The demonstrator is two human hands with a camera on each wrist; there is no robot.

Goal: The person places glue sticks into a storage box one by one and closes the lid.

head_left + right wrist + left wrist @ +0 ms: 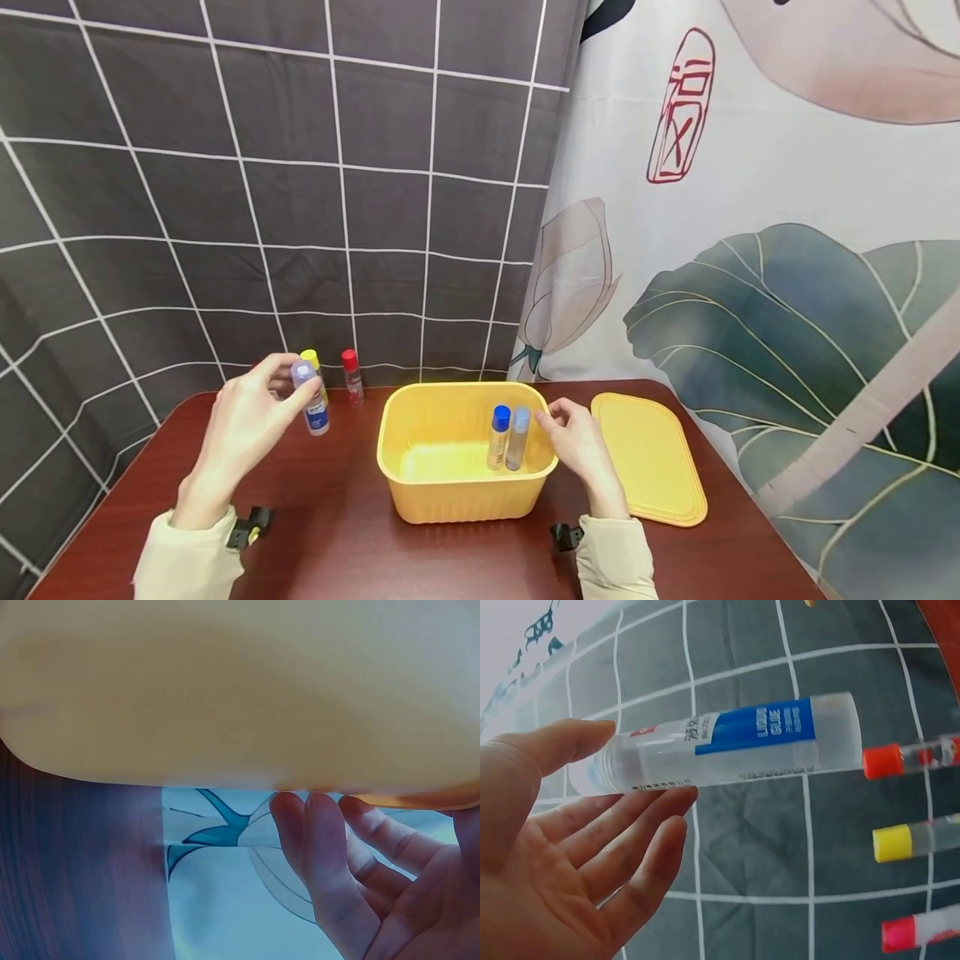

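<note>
My left hand [251, 408] pinches a clear liquid glue bottle [735, 742] near its capped end, fingers below and thumb above in the left wrist view. In the head view the bottle is upright, above the left of the table. My right hand [581, 442] grips the right rim of a yellow plastic bin [465, 500]; its fingertips [326, 817] meet the rim in the right wrist view. Inside the bin, near its right end, stand a bottle with a dark blue cap [498, 437] and one with a pale blue cap [517, 439].
At the table's back left stand a red-capped bottle [352, 379], a yellow-capped bottle [892, 844] and a pinkish-red-capped one [900, 935], the last mostly behind my left hand in the head view. A flat yellow lid [652, 458] lies right of the bin. Hanging cloths back the dark red table [330, 533].
</note>
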